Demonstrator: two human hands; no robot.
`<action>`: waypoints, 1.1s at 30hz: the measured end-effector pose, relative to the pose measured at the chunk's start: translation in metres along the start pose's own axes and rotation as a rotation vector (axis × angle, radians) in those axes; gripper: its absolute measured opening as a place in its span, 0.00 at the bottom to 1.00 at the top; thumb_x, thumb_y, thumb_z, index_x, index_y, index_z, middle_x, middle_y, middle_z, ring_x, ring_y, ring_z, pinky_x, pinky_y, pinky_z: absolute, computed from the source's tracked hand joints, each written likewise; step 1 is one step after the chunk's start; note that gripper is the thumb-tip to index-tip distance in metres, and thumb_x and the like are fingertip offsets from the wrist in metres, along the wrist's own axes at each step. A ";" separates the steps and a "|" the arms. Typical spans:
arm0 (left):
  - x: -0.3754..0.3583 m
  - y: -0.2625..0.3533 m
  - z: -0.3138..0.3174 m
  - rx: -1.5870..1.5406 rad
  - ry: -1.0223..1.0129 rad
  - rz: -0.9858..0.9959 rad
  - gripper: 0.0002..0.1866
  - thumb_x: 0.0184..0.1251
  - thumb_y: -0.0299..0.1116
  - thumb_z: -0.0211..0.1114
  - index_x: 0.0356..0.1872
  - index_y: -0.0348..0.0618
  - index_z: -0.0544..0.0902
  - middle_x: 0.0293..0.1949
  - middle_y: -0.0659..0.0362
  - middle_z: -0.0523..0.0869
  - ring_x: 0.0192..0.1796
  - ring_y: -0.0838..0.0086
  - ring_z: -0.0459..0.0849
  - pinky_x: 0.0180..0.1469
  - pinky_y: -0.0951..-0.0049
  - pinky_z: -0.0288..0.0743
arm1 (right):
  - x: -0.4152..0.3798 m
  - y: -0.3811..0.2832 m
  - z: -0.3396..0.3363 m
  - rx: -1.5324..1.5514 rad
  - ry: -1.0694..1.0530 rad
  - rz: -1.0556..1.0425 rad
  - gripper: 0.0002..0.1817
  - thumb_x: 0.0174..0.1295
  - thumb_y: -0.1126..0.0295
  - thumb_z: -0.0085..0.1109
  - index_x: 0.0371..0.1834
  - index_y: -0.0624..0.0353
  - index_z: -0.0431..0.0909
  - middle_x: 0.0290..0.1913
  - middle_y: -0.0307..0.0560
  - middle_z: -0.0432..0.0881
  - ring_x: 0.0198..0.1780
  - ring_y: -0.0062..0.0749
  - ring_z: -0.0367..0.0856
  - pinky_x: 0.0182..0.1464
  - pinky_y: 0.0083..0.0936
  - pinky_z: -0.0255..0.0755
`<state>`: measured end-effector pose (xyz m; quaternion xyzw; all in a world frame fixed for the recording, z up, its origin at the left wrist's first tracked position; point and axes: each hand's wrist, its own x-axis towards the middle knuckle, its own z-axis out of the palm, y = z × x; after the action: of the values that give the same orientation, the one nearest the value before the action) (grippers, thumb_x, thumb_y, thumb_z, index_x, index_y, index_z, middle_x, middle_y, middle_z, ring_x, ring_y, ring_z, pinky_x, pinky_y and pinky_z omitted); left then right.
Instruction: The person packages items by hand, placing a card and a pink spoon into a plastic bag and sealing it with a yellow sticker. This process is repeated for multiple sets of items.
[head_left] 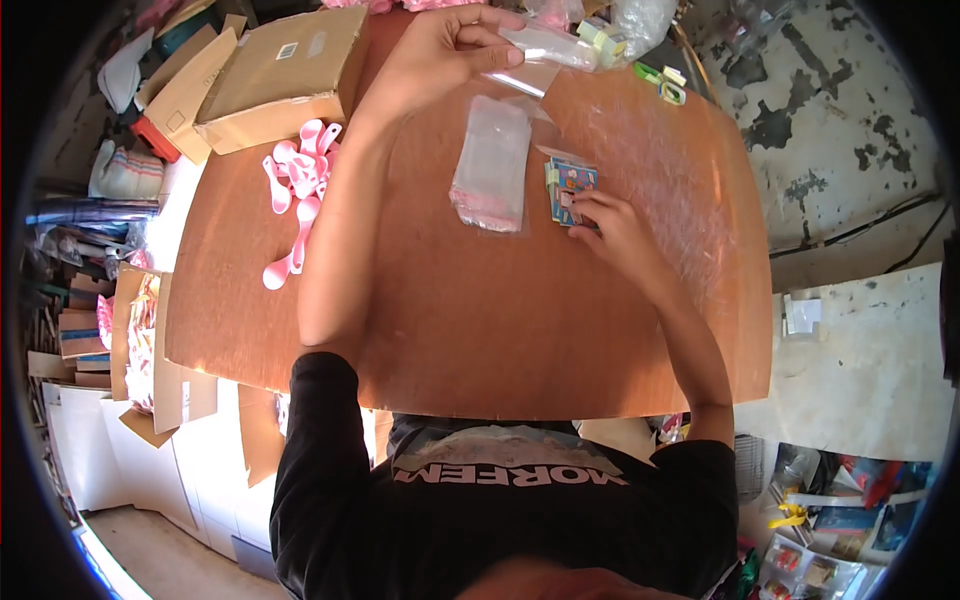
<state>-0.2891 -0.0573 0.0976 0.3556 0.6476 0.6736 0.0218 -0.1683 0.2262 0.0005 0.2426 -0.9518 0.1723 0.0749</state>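
Observation:
My left hand (470,45) is raised over the far side of the brown table, its fingers pinched on the edge of a clear plastic bag (530,75). My right hand (605,225) rests its fingertips on a small stack of blue printed cards (573,185). Between the hands lies a pile of clear plastic bags (492,165) with pinkish lower edges. Several pink plastic scoops (303,165) lie in a heap to the left, beside my left forearm.
A closed cardboard box (285,75) stands at the table's back left. Scissors with green handles (660,83) and clear plastic packaging (640,30) lie at the back right. An open carton (140,340) stands left of the table. A worn wall (800,130) rises on the right.

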 end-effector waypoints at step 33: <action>-0.009 0.018 0.058 0.077 -0.181 -0.112 0.24 0.60 0.24 0.69 0.58 0.32 0.77 0.41 0.58 0.88 0.42 0.86 0.81 0.44 0.80 0.76 | 0.074 -0.048 -0.084 0.680 0.572 0.058 0.07 0.59 0.74 0.67 0.38 0.65 0.84 0.29 0.40 0.85 0.29 0.14 0.78 0.32 0.12 0.70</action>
<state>-0.2451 -0.0147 0.1044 0.3788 0.6872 0.6112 0.1039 -0.2042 0.1852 0.1091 0.1692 -0.7884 0.5378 0.2461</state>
